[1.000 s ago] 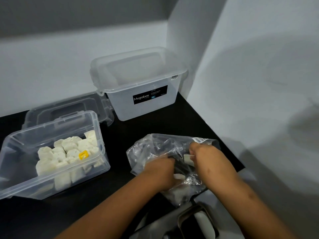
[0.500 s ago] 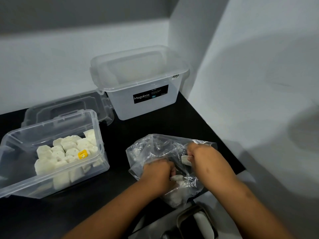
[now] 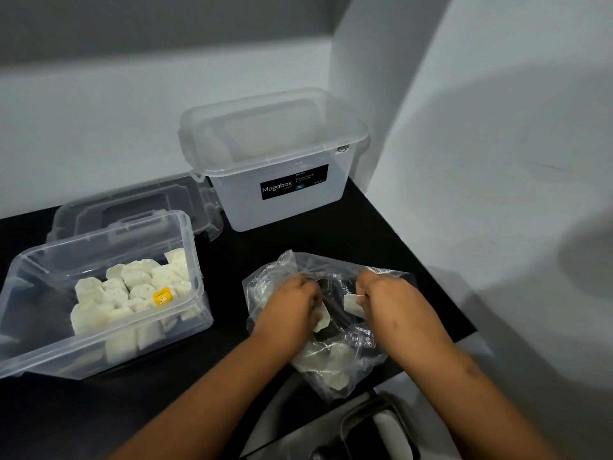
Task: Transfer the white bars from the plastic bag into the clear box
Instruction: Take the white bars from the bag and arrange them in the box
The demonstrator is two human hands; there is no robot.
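A crumpled clear plastic bag (image 3: 335, 366) lies on the black counter at centre right, with a few white bars showing through its lower end. Both my hands are in its mouth. My left hand (image 3: 292, 307) grips a white bar (image 3: 322, 319) whose end sticks out below the fingers. My right hand (image 3: 386, 295) pinches another white bar (image 3: 352, 304) at its left edge. The open clear box (image 3: 39, 343) stands at the left and holds several white bars (image 3: 132, 293), one with a yellow sticker (image 3: 161, 296).
A lidded Megabox tub (image 3: 275, 154) stands at the back against the wall. A loose clear lid (image 3: 132, 200) lies behind the open box. A steel sink (image 3: 374, 429) sits at the bottom edge. A white wall closes the right side.
Both hands have drawn slightly apart inside the bag's mouth, each with a white bar. The bar in my right hand shows more clearly than a second ago.
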